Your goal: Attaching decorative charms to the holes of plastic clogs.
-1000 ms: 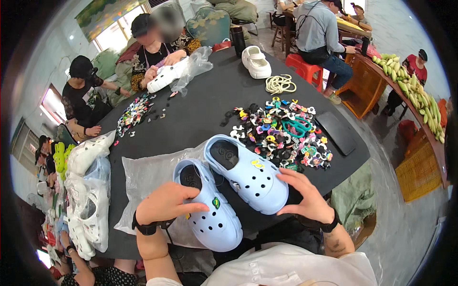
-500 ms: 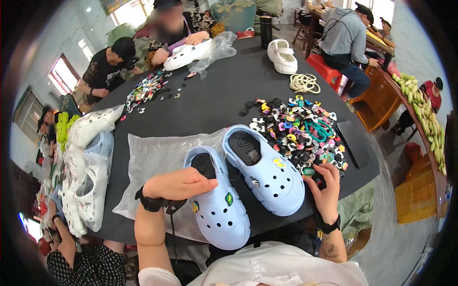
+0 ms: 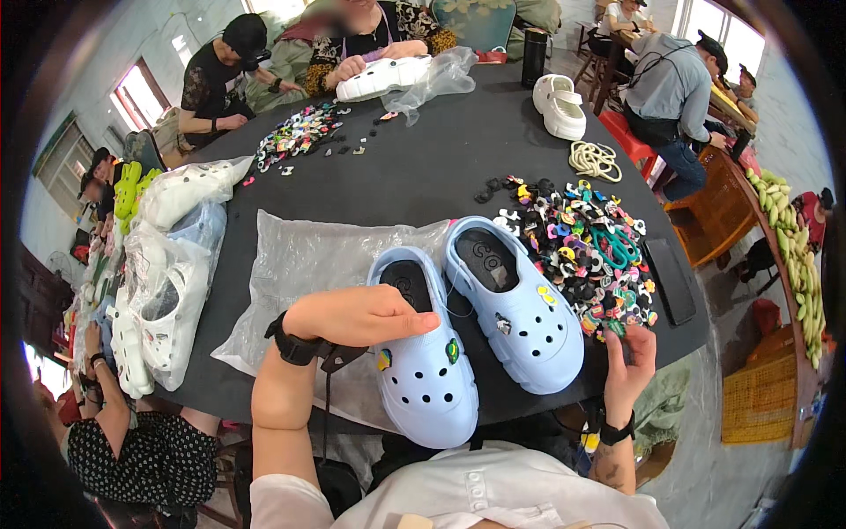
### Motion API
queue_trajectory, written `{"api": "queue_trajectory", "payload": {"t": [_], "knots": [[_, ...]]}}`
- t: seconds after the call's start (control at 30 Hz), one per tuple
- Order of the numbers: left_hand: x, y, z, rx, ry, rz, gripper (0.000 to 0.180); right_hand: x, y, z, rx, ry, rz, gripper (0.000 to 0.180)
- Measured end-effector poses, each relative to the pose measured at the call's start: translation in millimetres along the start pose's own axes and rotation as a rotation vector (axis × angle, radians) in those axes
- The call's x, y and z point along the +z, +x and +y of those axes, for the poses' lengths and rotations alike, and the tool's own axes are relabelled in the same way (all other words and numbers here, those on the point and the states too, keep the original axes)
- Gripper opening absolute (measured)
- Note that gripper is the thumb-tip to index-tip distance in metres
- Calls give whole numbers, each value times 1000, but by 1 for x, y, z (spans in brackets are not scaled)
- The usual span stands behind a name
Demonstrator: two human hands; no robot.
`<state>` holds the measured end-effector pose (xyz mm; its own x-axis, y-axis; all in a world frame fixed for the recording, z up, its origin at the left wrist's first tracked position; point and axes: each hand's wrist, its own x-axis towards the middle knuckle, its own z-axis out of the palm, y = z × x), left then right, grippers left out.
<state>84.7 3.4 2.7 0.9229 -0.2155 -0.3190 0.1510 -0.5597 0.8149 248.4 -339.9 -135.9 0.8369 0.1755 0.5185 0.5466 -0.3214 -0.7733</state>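
A pair of light blue clogs stands on the table in front of me, toes toward me. My left hand point(image 3: 370, 317) is closed over the opening of the left clog point(image 3: 427, 401), thumb lying across its top; the other fingers are mostly hidden. That clog carries a dark green charm point(image 3: 452, 351) and a multicoloured charm point(image 3: 384, 360). On the right clog point(image 3: 529, 331) sit a yellow charm point(image 3: 547, 295) and a dark-and-white one point(image 3: 503, 324). My right hand point(image 3: 631, 366) is at the near edge of a charm pile point(image 3: 577, 251), thumb and forefinger apart beside a green charm point(image 3: 614, 326).
A clear plastic bag point(image 3: 308, 256) lies partly under the clogs. Bagged white clogs point(image 3: 163, 309) line the left edge. A black phone-like slab point(image 3: 670, 280), coiled cord point(image 3: 596, 161), white shoe point(image 3: 560, 108) and black bottle point(image 3: 534, 58) lie beyond. Across the table a person handles a white clog point(image 3: 382, 76).
The whole view has shifted, so the table appears farther right and slightly higher. My right hand has drawn a little toward me at the pile's edge. My left hand stays on the clog.
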Motion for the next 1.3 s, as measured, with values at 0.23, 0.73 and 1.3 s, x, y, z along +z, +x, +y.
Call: {"api": "queue_trajectory", "payload": {"t": [0.23, 0.73, 1.3], "knots": [[4, 9, 4, -90, 134, -56, 69, 2, -19, -55, 30, 146, -139, 11], [8, 6, 7, -91, 53, -40, 65, -7, -21, -63, 139, 353, -369, 15], [9, 7, 6, -97, 85, -25, 65, 11, -4, -71, 336, 489, -619, 11]]}}
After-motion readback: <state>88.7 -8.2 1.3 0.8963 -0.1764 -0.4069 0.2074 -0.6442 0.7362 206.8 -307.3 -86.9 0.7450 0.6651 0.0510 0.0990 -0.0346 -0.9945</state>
